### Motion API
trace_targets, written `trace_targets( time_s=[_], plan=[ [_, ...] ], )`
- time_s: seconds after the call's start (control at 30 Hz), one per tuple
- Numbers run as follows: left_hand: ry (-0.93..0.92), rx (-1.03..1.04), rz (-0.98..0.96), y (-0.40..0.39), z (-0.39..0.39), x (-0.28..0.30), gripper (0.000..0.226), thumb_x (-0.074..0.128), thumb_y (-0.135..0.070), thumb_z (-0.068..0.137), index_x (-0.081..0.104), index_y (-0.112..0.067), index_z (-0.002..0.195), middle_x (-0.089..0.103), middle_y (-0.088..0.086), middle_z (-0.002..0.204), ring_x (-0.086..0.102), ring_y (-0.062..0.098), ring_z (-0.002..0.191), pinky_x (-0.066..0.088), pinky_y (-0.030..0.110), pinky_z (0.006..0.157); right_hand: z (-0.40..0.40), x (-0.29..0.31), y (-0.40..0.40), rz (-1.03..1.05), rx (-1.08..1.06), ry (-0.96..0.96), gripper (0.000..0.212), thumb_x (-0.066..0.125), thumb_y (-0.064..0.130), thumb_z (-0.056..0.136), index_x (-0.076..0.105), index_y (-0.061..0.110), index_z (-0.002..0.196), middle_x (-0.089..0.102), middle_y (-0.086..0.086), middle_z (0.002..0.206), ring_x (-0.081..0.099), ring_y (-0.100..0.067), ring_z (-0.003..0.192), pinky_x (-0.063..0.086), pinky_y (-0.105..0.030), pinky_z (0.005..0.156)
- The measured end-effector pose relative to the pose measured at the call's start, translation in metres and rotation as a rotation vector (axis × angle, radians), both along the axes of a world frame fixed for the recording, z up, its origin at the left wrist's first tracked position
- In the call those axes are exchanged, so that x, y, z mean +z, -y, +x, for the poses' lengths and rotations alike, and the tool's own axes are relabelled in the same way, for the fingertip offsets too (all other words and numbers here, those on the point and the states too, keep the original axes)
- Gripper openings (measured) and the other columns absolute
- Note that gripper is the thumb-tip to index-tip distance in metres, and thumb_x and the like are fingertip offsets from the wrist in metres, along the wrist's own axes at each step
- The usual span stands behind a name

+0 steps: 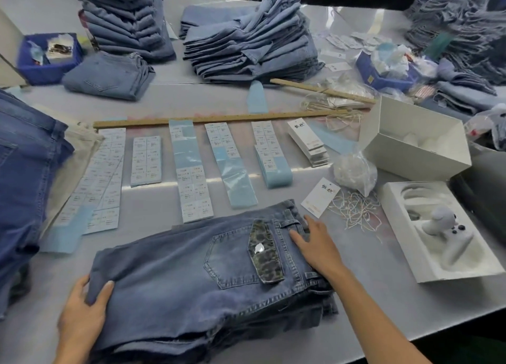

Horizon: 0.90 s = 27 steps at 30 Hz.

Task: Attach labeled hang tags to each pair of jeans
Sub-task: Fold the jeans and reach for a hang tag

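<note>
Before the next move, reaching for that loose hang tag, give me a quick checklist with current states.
1. Folded jeans flat on the table: ok.
2. Left hand holds the jeans' near-left edge, thumb on top: ok.
3. Right hand rests at the waistband, fingers straight, free to reach: ok.
4. Loose hang tag beside the waistband, unobstructed: ok.
5. Strings ready: a tangled pile, not ok.
6. Sticker label on the tag: cannot tell.
</note>
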<state>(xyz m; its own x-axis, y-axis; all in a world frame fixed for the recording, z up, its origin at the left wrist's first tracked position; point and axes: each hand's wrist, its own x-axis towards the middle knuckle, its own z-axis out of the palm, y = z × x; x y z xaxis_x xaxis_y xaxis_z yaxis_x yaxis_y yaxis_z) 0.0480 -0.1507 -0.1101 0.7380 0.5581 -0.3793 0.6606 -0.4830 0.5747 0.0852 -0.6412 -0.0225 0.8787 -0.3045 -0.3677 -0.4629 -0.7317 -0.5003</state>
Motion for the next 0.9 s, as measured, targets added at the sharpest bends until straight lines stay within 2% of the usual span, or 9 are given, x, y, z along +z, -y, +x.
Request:
trace_targets(
  time_s=[0.2, 0.33, 0.43, 0.5, 0.57, 0.7, 0.8, 0.87, 0.9],
  plan=[
    [0.032, 0.003, 0.031, -0.002, 0.003, 0.002, 0.056, 0.067, -0.064, 0.079, 0.049, -0.029, 0.12, 0.068, 0.022, 0.123, 0.061, 0.049, 0.113, 0.046, 0.058, 0.1, -0.078, 0.01, -0.003, 0.11, 0.026, 0.005, 0.066, 0.05, 0.06, 0.096, 0.029, 0.037, 0.154, 0.04, 0.011, 0.143, 0.04, -0.008, 0.135, 0.037, -0.032, 0.112],
    [0.021, -0.005, 0.01, 0.009, -0.002, 0.009, 0.063, 0.059, -0.065, 0.078, 0.049, -0.026, 0.125, 0.065, 0.023, 0.128, 0.059, 0.05, 0.117, 0.045, 0.06, 0.104, -0.111, 0.027, 0.002, 0.215, -0.213, 0.042, 0.061, 0.061, 0.066, 0.079, 0.053, 0.036, 0.132, 0.056, 0.009, 0.125, 0.06, -0.008, 0.111, 0.054, -0.035, 0.095],
    [0.068, -0.104, 0.25, 0.033, -0.002, 0.028, 0.07, 0.045, -0.058, 0.081, 0.049, -0.013, 0.135, 0.058, 0.031, 0.127, 0.055, 0.053, 0.109, 0.044, 0.061, 0.097, -0.114, 0.044, 0.002, 0.334, -0.181, -0.027, 0.055, 0.083, 0.047, 0.075, 0.056, 0.043, 0.123, 0.063, 0.012, 0.111, 0.067, 0.0, 0.09, 0.055, -0.018, 0.075],
    [0.323, -0.271, 0.399, 0.076, -0.001, 0.051, 0.073, 0.047, -0.055, 0.084, 0.056, -0.004, 0.135, 0.056, 0.031, 0.126, 0.054, 0.053, 0.107, 0.043, 0.061, 0.095, -0.102, 0.055, 0.003, 0.302, -0.112, -0.041, 0.05, 0.086, 0.034, 0.077, 0.059, 0.041, 0.118, 0.061, 0.012, 0.098, 0.061, 0.006, 0.075, 0.048, -0.01, 0.067],
    [0.527, -0.584, 0.198, 0.148, -0.008, 0.084, 0.077, 0.05, -0.068, 0.088, 0.058, -0.008, 0.135, 0.058, 0.02, 0.132, 0.055, 0.043, 0.119, 0.043, 0.053, 0.102, -0.078, 0.066, 0.002, 0.366, -0.161, 0.013, 0.034, 0.081, 0.02, 0.083, 0.065, 0.034, 0.11, 0.056, 0.004, 0.087, 0.053, 0.003, 0.061, 0.045, -0.012, 0.061],
    [0.436, -1.099, -0.024, 0.272, -0.016, 0.119, 0.104, 0.057, -0.081, 0.074, 0.017, -0.035, 0.159, 0.03, -0.011, 0.159, 0.029, 0.012, 0.145, 0.028, 0.036, 0.119, -0.028, 0.095, -0.026, 0.603, -0.199, 0.07, 0.022, 0.073, 0.01, 0.09, 0.068, 0.022, 0.107, 0.061, -0.004, 0.082, 0.062, -0.012, 0.072, 0.049, -0.026, 0.066],
    [0.472, -0.845, -0.173, 0.3, -0.001, 0.12, 0.08, 0.073, -0.041, 0.08, 0.034, -0.04, 0.149, 0.067, -0.009, 0.126, 0.064, 0.015, 0.111, 0.051, 0.027, 0.083, -0.01, 0.114, -0.04, 0.854, -0.225, 0.154, 0.021, 0.065, 0.007, 0.095, 0.065, 0.012, 0.115, 0.066, -0.007, 0.092, 0.066, -0.018, 0.079, 0.058, -0.031, 0.072],
    [0.463, -0.615, -0.337, 0.288, 0.014, 0.117, 0.052, 0.072, -0.037, 0.083, 0.049, -0.049, 0.128, 0.073, -0.018, 0.087, 0.068, 0.004, 0.079, 0.046, 0.018, 0.061, -0.011, 0.116, -0.031, 1.031, -0.309, 0.303, 0.023, 0.062, 0.009, 0.098, 0.062, 0.008, 0.121, 0.066, -0.009, 0.102, 0.068, -0.024, 0.086, 0.058, -0.038, 0.084],
    [0.44, -0.514, -0.442, 0.279, 0.021, 0.113, 0.045, 0.075, -0.033, 0.084, 0.054, -0.052, 0.118, 0.072, -0.021, 0.083, 0.068, 0.0, 0.076, 0.045, 0.016, 0.06, -0.017, 0.113, -0.024, 0.952, -0.319, 0.366, 0.023, 0.062, 0.011, 0.098, 0.062, 0.011, 0.121, 0.066, -0.006, 0.108, 0.069, -0.024, 0.093, 0.057, -0.038, 0.088]
  ],
)
